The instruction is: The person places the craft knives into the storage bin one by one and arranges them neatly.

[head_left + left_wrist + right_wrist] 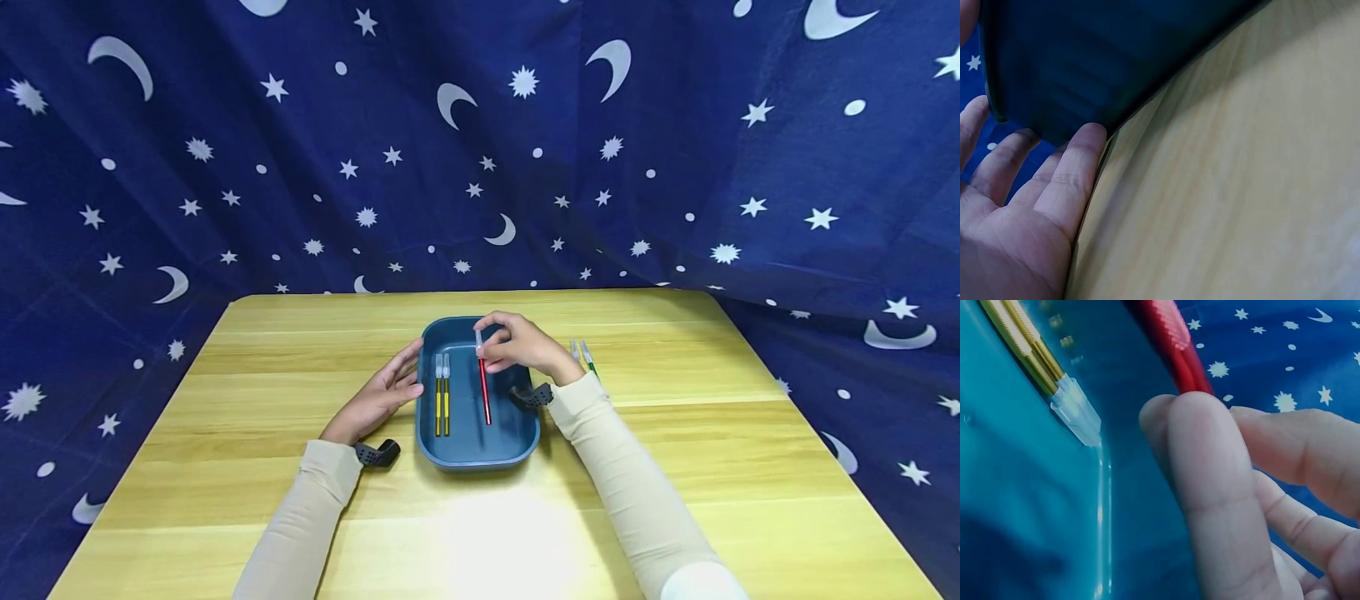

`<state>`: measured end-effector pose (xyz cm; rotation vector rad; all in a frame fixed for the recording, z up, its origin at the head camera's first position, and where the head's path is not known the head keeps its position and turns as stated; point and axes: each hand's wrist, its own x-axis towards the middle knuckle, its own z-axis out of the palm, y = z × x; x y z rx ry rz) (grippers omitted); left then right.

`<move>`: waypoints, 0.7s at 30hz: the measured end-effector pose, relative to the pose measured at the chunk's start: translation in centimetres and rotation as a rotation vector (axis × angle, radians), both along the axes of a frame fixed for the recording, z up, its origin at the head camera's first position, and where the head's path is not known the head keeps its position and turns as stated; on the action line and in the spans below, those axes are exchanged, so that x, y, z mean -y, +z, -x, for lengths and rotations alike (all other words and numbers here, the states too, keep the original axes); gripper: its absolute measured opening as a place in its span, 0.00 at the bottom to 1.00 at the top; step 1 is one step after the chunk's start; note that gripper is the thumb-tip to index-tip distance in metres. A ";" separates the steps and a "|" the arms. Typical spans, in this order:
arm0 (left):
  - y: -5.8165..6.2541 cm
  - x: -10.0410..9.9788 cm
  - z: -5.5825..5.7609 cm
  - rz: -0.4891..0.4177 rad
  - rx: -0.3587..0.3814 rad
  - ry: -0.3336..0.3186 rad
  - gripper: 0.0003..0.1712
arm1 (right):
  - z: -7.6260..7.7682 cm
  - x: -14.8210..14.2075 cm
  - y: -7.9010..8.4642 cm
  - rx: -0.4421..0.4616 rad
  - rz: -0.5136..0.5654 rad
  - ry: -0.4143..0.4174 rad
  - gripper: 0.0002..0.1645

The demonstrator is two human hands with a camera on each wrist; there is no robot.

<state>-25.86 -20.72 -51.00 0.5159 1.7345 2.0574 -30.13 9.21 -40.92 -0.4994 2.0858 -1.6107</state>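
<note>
My right hand (521, 343) pinches a red craft knife (484, 392) near its clear cap, between thumb and fingertips. The knife slants over the inside of a blue tray (472, 463), its red end lower and nearer me. In the right wrist view the red knurled handle (1169, 340) rises beyond the thumb. Two yellow craft knives (442, 404) with clear caps lie side by side in the tray's left half. At the tray's left wall rests my left hand (381, 392), fingers fairly straight; the left wrist view shows fingertips (1088, 134) against the outer wall.
Capped green craft knives (588, 357) lie on the wooden table (300, 358) to the right of the tray, partly hidden behind the right forearm. A dark blue curtain (405, 225) with moons and stars hangs behind the table. Each wrist wears a black strap-on camera (378, 454).
</note>
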 end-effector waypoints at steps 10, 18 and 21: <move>0.1 -0.1 0.0 -0.005 -0.003 -0.002 0.48 | 0.5 1.5 -0.5 0.041 -0.047 -0.001 0.30; 0.5 -0.2 -0.2 0.011 0.007 0.000 0.49 | 1.2 2.5 -0.9 0.074 -0.100 -0.008 0.28; 0.5 -0.2 -0.2 0.016 0.009 0.001 0.48 | 1.4 2.8 -0.9 0.076 -0.134 -0.014 0.27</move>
